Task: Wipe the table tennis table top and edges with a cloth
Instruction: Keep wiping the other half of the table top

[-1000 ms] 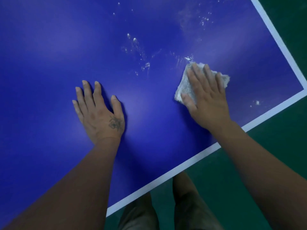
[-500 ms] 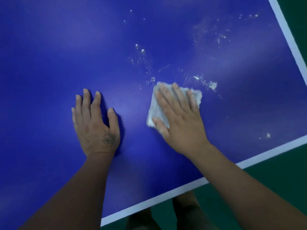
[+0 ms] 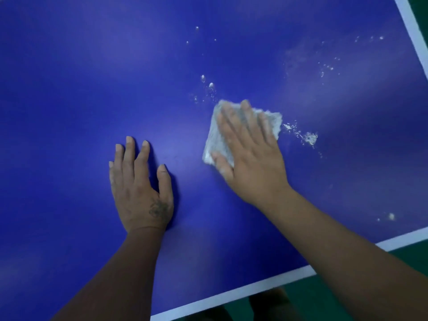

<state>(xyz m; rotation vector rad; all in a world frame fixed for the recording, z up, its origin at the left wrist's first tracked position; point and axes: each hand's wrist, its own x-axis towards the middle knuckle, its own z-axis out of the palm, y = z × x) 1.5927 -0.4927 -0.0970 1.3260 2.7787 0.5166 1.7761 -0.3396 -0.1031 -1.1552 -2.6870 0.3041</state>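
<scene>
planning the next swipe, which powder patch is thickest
The clump just right of the cloth; the others are only scattered specks or a faint smear.

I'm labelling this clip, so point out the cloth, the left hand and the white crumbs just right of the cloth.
cloth (image 3: pixel 213 142), head view, its bare left edge.
left hand (image 3: pixel 141 193), head view, back of the hand.
white crumbs (image 3: pixel 310 137), head view, the biggest clump.

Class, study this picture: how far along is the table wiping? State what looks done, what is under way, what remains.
Done: the table top left of the cloth looks speck-free. Under way: the right hand presses the cloth flat; the left hand rests flat nearby. Remaining: crumbs right of the cloth, specks above it, dust top right, the white edge.
</scene>
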